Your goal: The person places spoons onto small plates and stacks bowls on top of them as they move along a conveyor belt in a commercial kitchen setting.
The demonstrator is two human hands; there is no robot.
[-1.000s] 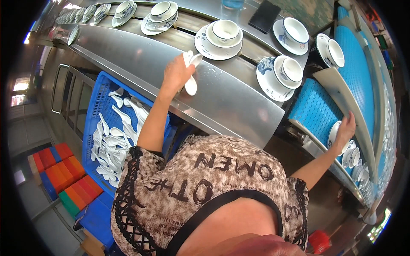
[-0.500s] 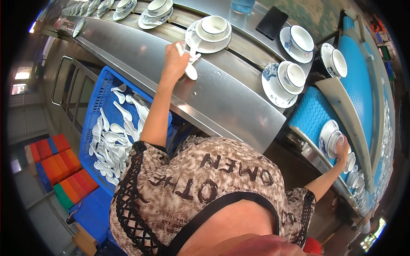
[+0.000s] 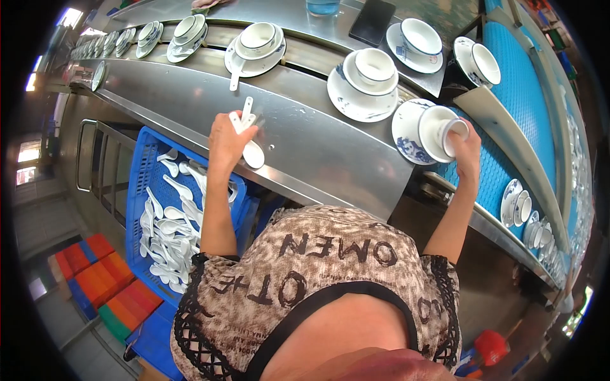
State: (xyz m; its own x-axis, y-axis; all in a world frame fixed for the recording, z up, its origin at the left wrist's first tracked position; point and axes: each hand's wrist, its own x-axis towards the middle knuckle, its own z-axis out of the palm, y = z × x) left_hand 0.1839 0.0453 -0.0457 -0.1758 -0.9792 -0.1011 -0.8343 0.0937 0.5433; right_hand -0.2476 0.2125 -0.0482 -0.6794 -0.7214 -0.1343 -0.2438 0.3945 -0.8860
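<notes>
Above the steel counter's near edge, my left hand (image 3: 225, 143) is closed around several white soup spoons (image 3: 253, 154), handles up and one bowl hanging below the fingers. My right hand (image 3: 467, 152) grips a small white cup (image 3: 453, 138) that leans in a bowl (image 3: 430, 130) on a blue-patterned plate (image 3: 405, 127). This tilted stack is at the right end of the steel track, beside the blue conveyor. To its left sits another plate, bowl and cup set (image 3: 365, 89). Farther left, a similar set (image 3: 257, 47) has a spoon (image 3: 236, 77) resting at its front.
A blue basket (image 3: 135, 209) of loose white spoons stands left of me, below the counter. More dish sets line the track at far left. Behind it lie a dark phone (image 3: 372, 24) and another plate and bowl (image 3: 413, 47). The blue conveyor (image 3: 518, 82) carries more crockery.
My right hand has brought a plate stack from the conveyor to the track's end. The track's sets have shifted left. My left hand has drawn back toward me, leaving a spoon with one set.
</notes>
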